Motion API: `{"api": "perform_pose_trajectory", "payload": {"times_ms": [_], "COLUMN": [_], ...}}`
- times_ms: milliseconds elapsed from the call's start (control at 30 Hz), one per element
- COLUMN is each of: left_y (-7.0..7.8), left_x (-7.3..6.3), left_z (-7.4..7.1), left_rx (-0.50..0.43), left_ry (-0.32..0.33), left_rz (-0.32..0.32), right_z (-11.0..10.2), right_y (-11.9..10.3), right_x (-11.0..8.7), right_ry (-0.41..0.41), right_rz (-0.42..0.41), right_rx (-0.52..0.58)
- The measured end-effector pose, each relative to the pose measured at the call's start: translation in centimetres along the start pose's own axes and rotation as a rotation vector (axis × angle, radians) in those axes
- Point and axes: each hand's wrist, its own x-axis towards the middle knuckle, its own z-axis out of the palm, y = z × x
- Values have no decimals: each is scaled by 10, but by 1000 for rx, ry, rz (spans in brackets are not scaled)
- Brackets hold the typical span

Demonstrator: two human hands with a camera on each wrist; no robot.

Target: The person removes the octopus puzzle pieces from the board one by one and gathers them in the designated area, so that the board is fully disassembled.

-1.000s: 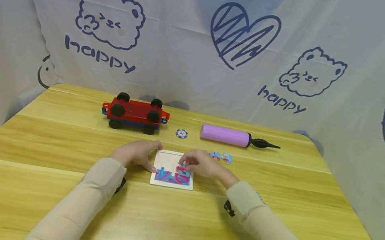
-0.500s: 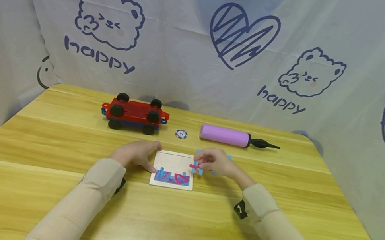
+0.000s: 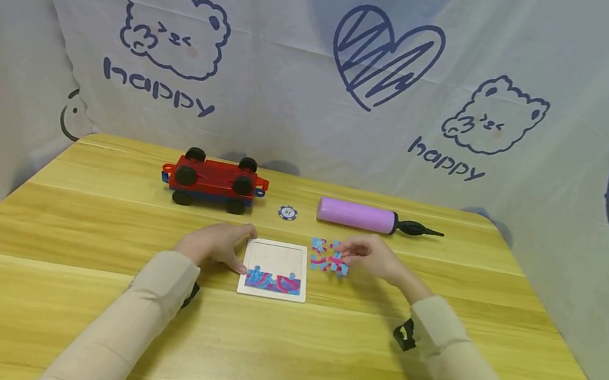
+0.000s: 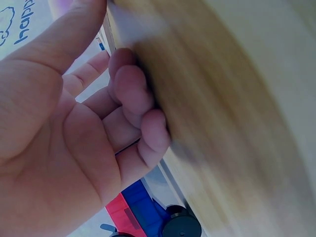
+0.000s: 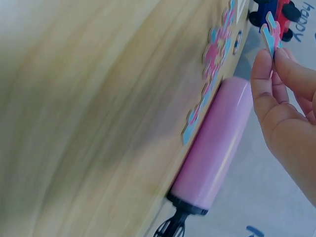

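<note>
A: What does the right hand [image 3: 370, 256] have?

B: One puzzle piece [image 5: 268, 39], pinched between thumb and fingertip and raised off the table [image 3: 284, 352].

A: And the left hand [image 3: 215, 244]?

B: It grips nothing. Thumb and forefinger spread wide along the left side of the tray [image 3: 279, 258], the thumb touching its edge; the other fingers bend loosely.

A: What lies nearest the right hand?

B: The loose pieces [image 3: 320, 260], flat on the table, just beside its fingertips and to their left.

A: So which hand is nearer the tray?

B: The left, which touches it. The right is across on the other side, with the loose pieces in between; from its fingertips the tray lies to the left.

A: Any long axis to go by?

B: The tray looks about square, so none there. The strip of fitted pieces [image 3: 273, 282] inside runs left to right along the near edge, knobs pointing away from the person. Bare floor lies behind it.

A: Farther out?

B: The chip [image 3: 287, 213] sits beyond the tray, the pump [image 3: 356, 215] beyond the loose pieces.
</note>
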Motion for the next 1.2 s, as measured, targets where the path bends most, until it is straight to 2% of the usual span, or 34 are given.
{"api": "perform_pose_trajectory", "payload": {"times_ms": [167,500,900,1200], "left_y": [1,-3,-4,-4], "left_x": [-1,1,2,2], "left_z": [-1,1,2,3], "left_rx": [-4,13,12,20], "left_ry": [-5,8,18,20], "left_rz": [-9,17,22,26], "right_z": [-12,-29,-30,-27], "right_y": [8,25,38,39], "right_x": [-6,-14,-13,-10], "right_ry": [24,64,28,26], "right_rz": [13,49,158,168], "right_rx": [16,-6,45,16]}}
